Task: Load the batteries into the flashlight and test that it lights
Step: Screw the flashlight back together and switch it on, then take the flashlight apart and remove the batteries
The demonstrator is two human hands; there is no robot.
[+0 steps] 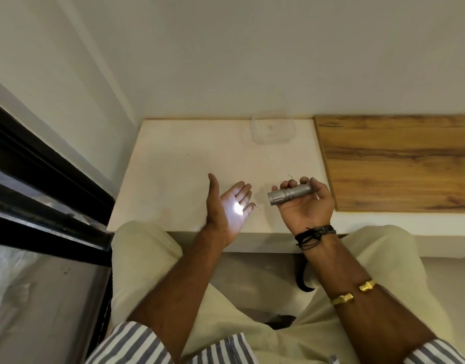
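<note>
Hands meet over a white ledge (pixel 173 158): the right hand (pixel 308 203) is wrapped around a silver flashlight (pixel 289 194), head aimed left at the left hand (pixel 230 206), which is spread flat with nothing in it, a bright spot of light on its palm. The two are near, not touching. Beyond the right hand, against the wall, sits a clear plastic container (pixel 273 130); contents cannot be made out.

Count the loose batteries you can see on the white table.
0. None lie on the white table or in the clear container; any would be hidden inside the flashlight, which lights the left hand.
</note>
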